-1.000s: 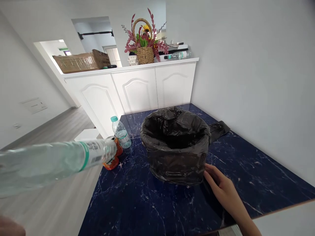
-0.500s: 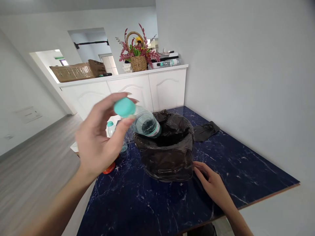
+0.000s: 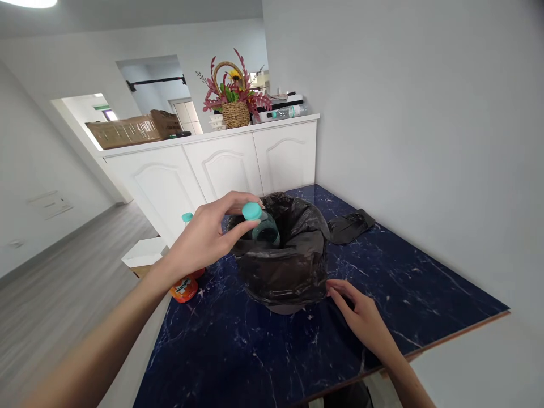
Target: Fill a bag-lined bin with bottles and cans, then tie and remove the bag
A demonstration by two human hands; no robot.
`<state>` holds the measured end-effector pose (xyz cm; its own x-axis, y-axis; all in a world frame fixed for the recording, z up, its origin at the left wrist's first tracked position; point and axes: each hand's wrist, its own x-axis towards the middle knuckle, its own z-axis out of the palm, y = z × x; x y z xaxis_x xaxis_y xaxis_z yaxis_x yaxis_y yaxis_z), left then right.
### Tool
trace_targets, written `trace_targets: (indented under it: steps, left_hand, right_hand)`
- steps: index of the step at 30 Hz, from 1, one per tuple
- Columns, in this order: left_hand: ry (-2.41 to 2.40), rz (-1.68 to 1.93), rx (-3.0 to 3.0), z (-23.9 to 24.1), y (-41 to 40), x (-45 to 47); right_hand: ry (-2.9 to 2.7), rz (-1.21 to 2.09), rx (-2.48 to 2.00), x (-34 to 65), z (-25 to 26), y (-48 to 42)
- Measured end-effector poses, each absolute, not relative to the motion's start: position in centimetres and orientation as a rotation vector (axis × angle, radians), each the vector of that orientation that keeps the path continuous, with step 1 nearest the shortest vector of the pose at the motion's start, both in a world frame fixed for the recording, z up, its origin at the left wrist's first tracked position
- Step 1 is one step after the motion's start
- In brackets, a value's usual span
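Note:
My left hand grips a clear plastic bottle near its teal cap. The bottle tilts base-down into the mouth of a bin lined with a black garbage bag. Low at the bin's right side, my right hand pinches the bag's edge between thumb and fingers. Behind my left wrist stands another bottle with a teal cap, mostly hidden. An orange-labelled bottle is partly covered by my left forearm.
The bin stands on a dark blue marbled table. A crumpled black bag lies to its right, near the wall. An open carton is at the left edge. A white cabinet behind carries a flower basket and a cardboard box.
My left hand has moved the bottle down and to the right, lowering it into the bin's mouth. My right hand stays at the bag's side. The view has shifted slightly.

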<state>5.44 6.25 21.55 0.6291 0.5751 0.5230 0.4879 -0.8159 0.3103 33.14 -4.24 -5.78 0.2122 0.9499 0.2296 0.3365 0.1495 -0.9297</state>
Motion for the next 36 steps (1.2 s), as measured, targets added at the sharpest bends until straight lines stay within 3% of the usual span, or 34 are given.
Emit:
trace_targets:
  steps: [12,16,21,24,31,36]
  left_hand:
    - [0.863,0.198,2.826,23.7,8.1,5.2]
    - [0.930,0.369,2.828,23.6,7.8,5.6]
    - [1.403,0.916,2.738,23.5,9.4,3.6]
    - [1.672,1.042,2.743,22.7,12.5,0.6]
    - [2.120,0.489,2.593,18.5,19.3,-6.0]
    - [2.054,0.351,2.493,16.3,19.3,-6.3]
  right_hand:
    - [-1.360,0.787,-1.414,33.5,-7.0,-4.0]
    - [-1.360,0.776,-1.409,33.5,-7.2,-4.0]
    - [-1.357,0.748,-1.409,33.3,-7.0,-4.0]
    - [-1.362,0.739,-1.424,33.3,-6.9,-4.1]
    - [-1.375,0.775,-1.440,33.4,-7.1,-4.1]
    - [-1.377,0.777,-1.450,33.4,-7.0,-4.2]
